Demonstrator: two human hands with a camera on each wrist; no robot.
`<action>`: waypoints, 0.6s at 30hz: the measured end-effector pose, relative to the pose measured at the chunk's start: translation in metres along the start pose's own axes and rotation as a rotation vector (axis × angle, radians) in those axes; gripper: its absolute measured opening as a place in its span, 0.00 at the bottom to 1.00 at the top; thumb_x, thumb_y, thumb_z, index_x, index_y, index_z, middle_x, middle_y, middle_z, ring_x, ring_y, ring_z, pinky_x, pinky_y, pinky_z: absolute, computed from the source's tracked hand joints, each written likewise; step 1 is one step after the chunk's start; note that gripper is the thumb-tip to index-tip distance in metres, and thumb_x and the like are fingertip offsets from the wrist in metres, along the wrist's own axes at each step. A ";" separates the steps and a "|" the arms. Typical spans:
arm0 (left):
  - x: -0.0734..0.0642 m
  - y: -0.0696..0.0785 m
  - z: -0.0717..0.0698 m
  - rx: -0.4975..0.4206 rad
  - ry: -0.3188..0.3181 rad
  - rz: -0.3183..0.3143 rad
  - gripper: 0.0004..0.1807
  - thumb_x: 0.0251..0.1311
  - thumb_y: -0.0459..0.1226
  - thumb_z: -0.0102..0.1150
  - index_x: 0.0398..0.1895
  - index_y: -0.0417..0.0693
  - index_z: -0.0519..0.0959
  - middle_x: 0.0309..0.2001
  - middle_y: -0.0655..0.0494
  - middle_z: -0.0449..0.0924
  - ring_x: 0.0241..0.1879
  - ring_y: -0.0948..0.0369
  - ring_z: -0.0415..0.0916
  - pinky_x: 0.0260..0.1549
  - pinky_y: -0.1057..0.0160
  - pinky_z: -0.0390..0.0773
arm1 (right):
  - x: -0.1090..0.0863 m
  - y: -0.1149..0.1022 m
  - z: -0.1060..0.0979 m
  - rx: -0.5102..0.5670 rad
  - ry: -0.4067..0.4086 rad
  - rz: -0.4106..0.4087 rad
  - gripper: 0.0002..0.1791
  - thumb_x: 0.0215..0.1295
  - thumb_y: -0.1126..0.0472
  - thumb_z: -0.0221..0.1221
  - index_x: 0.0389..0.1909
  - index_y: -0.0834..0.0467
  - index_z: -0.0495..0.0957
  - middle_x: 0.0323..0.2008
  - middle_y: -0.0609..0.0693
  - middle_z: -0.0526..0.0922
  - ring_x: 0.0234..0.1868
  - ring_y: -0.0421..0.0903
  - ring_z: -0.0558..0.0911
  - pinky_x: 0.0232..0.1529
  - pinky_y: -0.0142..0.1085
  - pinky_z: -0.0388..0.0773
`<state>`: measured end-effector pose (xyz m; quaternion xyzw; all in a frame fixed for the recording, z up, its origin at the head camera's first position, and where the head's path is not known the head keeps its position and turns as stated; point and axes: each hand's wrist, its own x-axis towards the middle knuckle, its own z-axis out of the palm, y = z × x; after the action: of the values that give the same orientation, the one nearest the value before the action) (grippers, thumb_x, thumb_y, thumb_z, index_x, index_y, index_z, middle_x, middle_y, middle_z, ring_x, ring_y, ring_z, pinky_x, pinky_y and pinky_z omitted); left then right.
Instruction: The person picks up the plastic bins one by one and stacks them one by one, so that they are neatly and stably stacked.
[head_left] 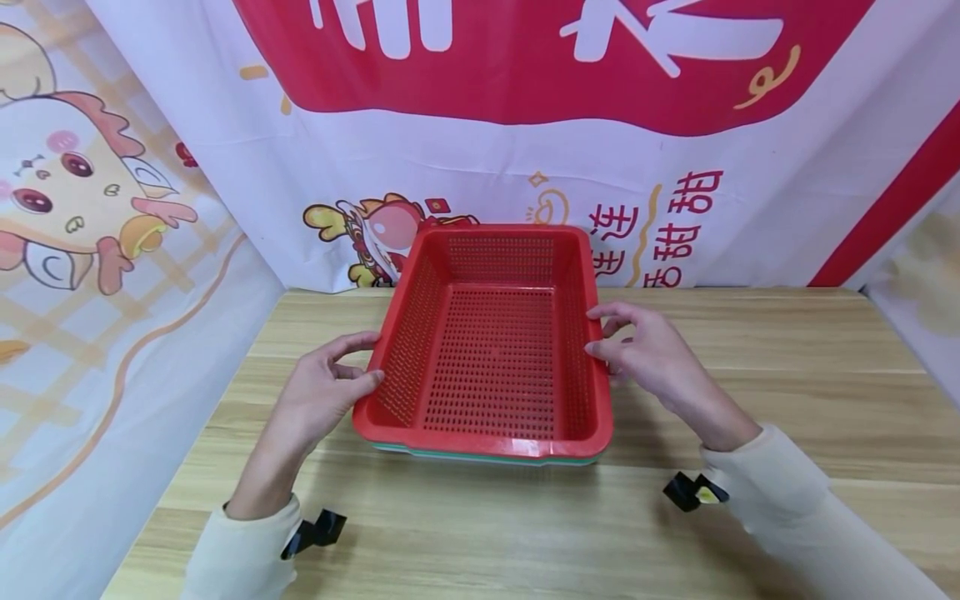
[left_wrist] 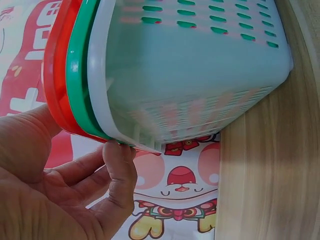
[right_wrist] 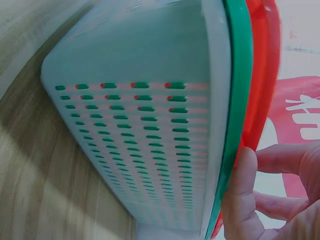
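A red plastic basket (head_left: 491, 367) with a perforated floor and walls sits nested in a green basket (left_wrist: 77, 65) and a white one (right_wrist: 130, 60), the stack standing on the table. My left hand (head_left: 326, 383) holds the left rim, thumb on the red edge; in the left wrist view a fingertip touches the rims from below. On the opposite side my right hand (head_left: 637, 346) pinches the red rim between thumb and fingers. In the right wrist view one finger (right_wrist: 242, 175) lies against the green and red rims. Nothing shows inside the red basket.
The wood-grain table (head_left: 787, 375) extends to both sides and in front of the stack. Behind it hangs a printed white and red cloth (head_left: 480, 150); another patterned cloth (head_left: 97, 250) hangs at the left. Black straps (head_left: 315, 533) stick out at the sleeves.
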<state>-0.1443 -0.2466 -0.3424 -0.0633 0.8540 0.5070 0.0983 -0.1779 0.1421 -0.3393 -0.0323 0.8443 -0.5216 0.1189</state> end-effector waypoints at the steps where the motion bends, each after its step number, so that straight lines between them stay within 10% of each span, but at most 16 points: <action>1: 0.000 0.000 0.000 0.003 0.002 -0.004 0.32 0.71 0.37 0.63 0.77 0.53 0.69 0.47 0.41 0.86 0.38 0.57 0.87 0.37 0.63 0.88 | 0.000 0.000 0.000 0.002 -0.002 0.003 0.30 0.73 0.66 0.60 0.74 0.61 0.68 0.55 0.63 0.72 0.33 0.48 0.86 0.35 0.41 0.90; 18: -0.001 -0.002 0.002 -0.024 -0.006 -0.016 0.31 0.73 0.37 0.62 0.78 0.56 0.68 0.62 0.38 0.82 0.48 0.55 0.89 0.44 0.58 0.90 | 0.003 0.006 -0.002 0.009 -0.012 0.018 0.31 0.74 0.63 0.61 0.76 0.57 0.67 0.64 0.64 0.71 0.47 0.53 0.87 0.43 0.45 0.91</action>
<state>-0.1427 -0.2453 -0.3445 -0.0697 0.8469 0.5168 0.1041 -0.1810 0.1463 -0.3440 -0.0275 0.8415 -0.5239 0.1289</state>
